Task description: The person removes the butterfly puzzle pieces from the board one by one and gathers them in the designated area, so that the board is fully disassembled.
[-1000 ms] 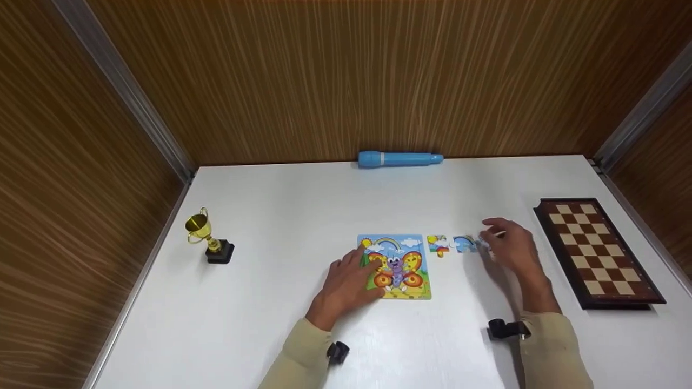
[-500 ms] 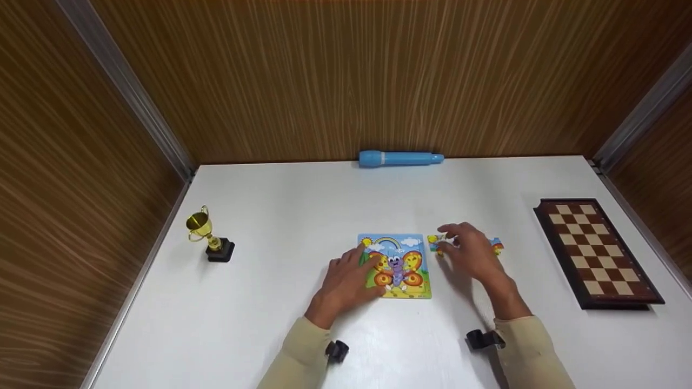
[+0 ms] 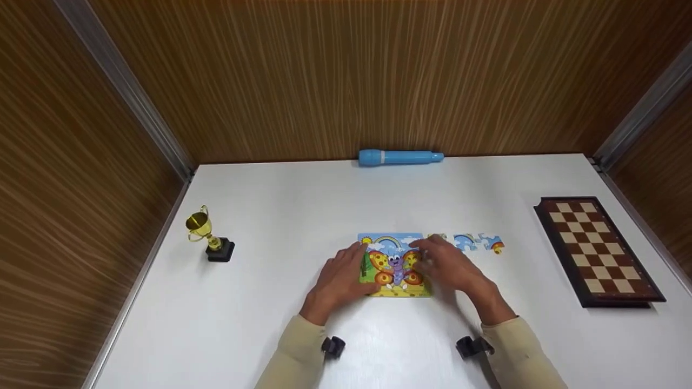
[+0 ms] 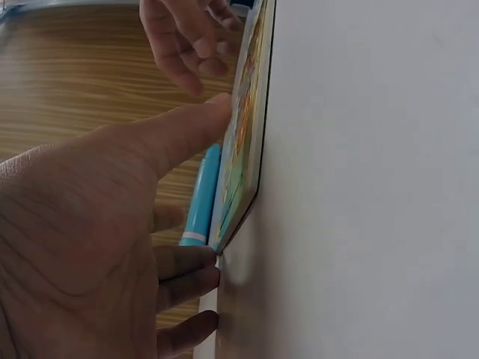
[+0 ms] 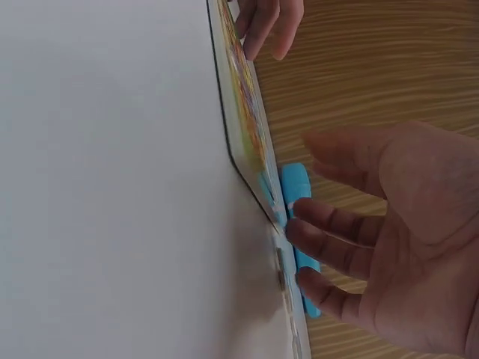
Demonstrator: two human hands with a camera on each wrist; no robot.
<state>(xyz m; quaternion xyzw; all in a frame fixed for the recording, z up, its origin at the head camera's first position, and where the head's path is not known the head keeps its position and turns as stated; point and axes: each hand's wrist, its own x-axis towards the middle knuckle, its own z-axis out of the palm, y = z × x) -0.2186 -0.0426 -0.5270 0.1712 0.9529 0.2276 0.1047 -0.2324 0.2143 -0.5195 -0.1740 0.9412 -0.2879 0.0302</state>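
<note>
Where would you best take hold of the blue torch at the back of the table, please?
Grip the torch round the middle of its barrel, coming from above and the front. It lies on its side, lengthways along the wall, so fingers can close across its narrow width; the wall blocks its far side.

Trophy [image 3: 208, 237] left of puzzle [image 3: 395, 266]; chessboard [image 3: 597, 251] right.

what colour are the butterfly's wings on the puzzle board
Orange with yellow edging, on the puzzle board; the head view shows it best.
</note>
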